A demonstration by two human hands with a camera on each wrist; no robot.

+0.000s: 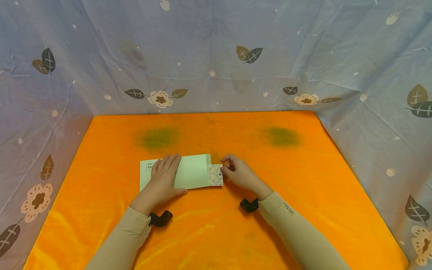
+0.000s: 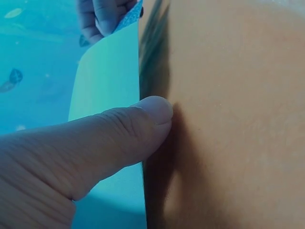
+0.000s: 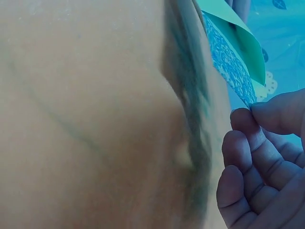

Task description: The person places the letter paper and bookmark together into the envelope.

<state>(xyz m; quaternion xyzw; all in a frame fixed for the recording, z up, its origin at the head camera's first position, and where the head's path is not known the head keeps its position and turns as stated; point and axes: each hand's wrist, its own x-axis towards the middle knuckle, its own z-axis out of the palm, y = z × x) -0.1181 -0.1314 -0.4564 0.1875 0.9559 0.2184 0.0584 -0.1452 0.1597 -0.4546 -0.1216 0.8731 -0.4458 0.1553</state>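
A pale green envelope (image 1: 194, 171) lies on the orange cloth, with a small printed box near its left end. My left hand (image 1: 163, 180) rests across it, fingers spread on top. In the left wrist view, the thumb (image 2: 119, 133) lies over the envelope's near edge. Out of the envelope's right end sticks a card (image 1: 215, 175) with a dense speckled pattern and a small dark dot near its right edge; the rest is hidden inside. Between thumb and forefinger, my right hand (image 1: 240, 172) pinches the card's outer edge. The right wrist view shows the pinch at the patterned card's corner (image 3: 233, 62).
Orange cloth (image 1: 216, 232) covers the table, with two dark greenish patches towards the back. A grey-blue curtain (image 1: 209, 56) with flowers and leaves hangs at the back and both sides. Black wrist devices (image 1: 161, 218) sit on both cuffs.
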